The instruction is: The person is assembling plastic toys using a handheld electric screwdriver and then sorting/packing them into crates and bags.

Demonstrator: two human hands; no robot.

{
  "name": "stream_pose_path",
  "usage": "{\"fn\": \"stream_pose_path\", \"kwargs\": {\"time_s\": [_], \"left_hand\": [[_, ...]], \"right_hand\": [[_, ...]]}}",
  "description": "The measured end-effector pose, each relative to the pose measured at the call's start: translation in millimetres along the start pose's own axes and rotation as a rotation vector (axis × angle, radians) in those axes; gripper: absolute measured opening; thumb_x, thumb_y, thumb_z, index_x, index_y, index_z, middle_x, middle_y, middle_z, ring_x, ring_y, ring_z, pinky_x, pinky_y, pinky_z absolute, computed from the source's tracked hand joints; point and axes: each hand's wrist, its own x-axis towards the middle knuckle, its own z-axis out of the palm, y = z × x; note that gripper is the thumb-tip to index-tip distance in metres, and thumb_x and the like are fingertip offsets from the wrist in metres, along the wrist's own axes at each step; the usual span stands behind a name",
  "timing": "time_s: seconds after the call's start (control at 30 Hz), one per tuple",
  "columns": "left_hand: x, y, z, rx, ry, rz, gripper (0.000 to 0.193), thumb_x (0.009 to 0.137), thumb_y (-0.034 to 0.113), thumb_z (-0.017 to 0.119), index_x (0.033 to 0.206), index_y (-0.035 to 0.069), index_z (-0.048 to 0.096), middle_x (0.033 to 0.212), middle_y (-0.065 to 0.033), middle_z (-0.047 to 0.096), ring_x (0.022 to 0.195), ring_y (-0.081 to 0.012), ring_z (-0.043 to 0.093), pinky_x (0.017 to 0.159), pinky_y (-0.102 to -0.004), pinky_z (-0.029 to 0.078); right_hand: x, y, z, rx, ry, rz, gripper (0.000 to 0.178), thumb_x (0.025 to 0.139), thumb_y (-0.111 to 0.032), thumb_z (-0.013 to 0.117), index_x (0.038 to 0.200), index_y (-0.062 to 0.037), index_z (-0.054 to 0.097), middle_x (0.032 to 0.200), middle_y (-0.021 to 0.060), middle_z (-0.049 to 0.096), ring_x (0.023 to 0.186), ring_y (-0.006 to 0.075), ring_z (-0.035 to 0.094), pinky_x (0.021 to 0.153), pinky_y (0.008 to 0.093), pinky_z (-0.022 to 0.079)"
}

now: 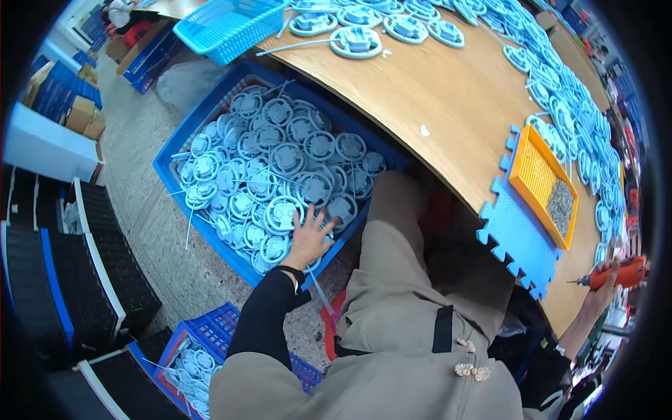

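My left hand (310,239) reaches down into a large blue crate (183,129), fingers spread over the heap of light-blue round plastic parts (287,158), many with thin cords. Its fingertips rest on or just above the parts near the crate's near edge, and nothing is visibly gripped. Far out to the right, my right hand (606,280) is closed around an orange electric screwdriver (621,274), whose thin bit points left toward the table edge. Closest to that hand on the table are more of the light-blue parts and a blue foam mat (519,227).
On the wooden table (434,105), light-blue parts lie along the far side. A yellow tray (539,171) of small metal pieces, likely screws, sits on the mat. A light-blue basket (234,31) stands at the table's left end. Dark crates (105,273) and a purple-blue basket (213,329) are at left.
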Motion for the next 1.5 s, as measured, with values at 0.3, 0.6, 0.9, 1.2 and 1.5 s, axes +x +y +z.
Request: {"fn": "stream_pose_path", "kwargs": {"time_s": [0.3, 0.6, 0.9, 1.2, 1.5], "left_hand": [[25.4, -141.9, -25.2, 0.369, -0.213, -0.205, 0.056, 0.068, 0.036, 0.074, 0.120, 0.023, 0.058, 0.143, -0.0004, 0.033, 0.129, -0.0347, 0.032, 0.101, -0.0675, 0.020], [-13.9, -38.4, -9.0, -0.319, 0.139, -0.199, 0.010, 0.076, 0.012, 0.064, 0.075, 0.003, 0.059, 0.097, -0.0180, 0.057, 0.089, -0.0366, 0.052, 0.077, -0.0434, 0.041], [-137.7, 82.8, 43.4, -0.470, 0.244, -0.383, 0.019, 0.075, 0.009, 0.065, 0.094, 0.003, 0.063, 0.108, -0.0184, 0.054, 0.100, -0.0348, 0.053, 0.090, -0.0395, 0.042], [-165.3, 64.4, 41.3, -0.991, 0.064, -0.718, 0.020, 0.083, 0.013, 0.065, 0.098, 0.001, 0.064, 0.090, -0.0072, 0.063, 0.077, -0.0146, 0.059, 0.069, -0.0291, 0.048], [-139.9, 50.1, 55.7, -1.011, -0.046, -0.698, 0.025, 0.084, 0.016, 0.064, 0.104, 0.001, 0.064, 0.091, -0.0085, 0.067, 0.083, -0.0135, 0.060, 0.075, -0.0277, 0.048]], "right_hand": [[7.3, 0.8, 5.0, -0.044, 0.096, -0.040, 0.033, 0.088, -0.020, 0.064, 0.115, -0.0034, 0.055, 0.082, -0.0003, 0.050, 0.073, 0.0113, 0.051, 0.062, 0.0252, 0.045], [1.5, -7.5, 63.7, -0.082, 0.005, -0.102, 0.029, 0.082, -0.014, 0.071, 0.100, -0.0016, 0.052, 0.081, 0.0083, 0.061, 0.071, 0.0190, 0.063, 0.058, 0.0269, 0.050], [10.8, -2.2, 62.2, -0.095, -0.037, -0.209, 0.029, 0.082, -0.016, 0.072, 0.101, -0.0012, 0.057, 0.086, 0.0071, 0.064, 0.074, 0.0136, 0.062, 0.067, 0.0264, 0.049], [10.6, -6.3, 71.4, 0.009, -0.113, -0.204, 0.031, 0.082, -0.013, 0.071, 0.106, -0.0017, 0.054, 0.089, 0.0063, 0.063, 0.077, 0.0136, 0.062, 0.068, 0.0260, 0.050], [16.4, 15.7, 77.4, 0.013, -0.166, -0.170, 0.032, 0.080, -0.011, 0.073, 0.107, -0.0022, 0.057, 0.089, 0.0012, 0.062, 0.079, 0.0071, 0.057, 0.071, 0.0228, 0.046]]}}
